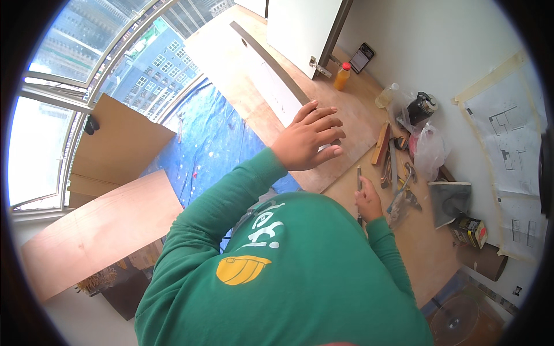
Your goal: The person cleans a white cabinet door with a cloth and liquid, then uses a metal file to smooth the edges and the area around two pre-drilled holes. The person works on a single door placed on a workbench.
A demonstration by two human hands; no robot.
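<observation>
Head view — left hand [310, 137], fingers apart, over a long white grey-edged panel [273, 86]; right hand [370, 199] clamped on a slim dark stick [359, 175]

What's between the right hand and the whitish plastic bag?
A cluster of hand tools lies between the right hand and the plastic bag, as the head view shows.

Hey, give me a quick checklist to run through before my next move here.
1. Right hand gripping the thin dark tool: ok.
2. Left hand touching the white panel: cannot tell; contact is hidden.
3. Hands apart from each other: ok.
4. Loose tools cleared from beside the right hand: not ok, several lie there.
5. Orange bottle capped: ok, red cap on.
</observation>
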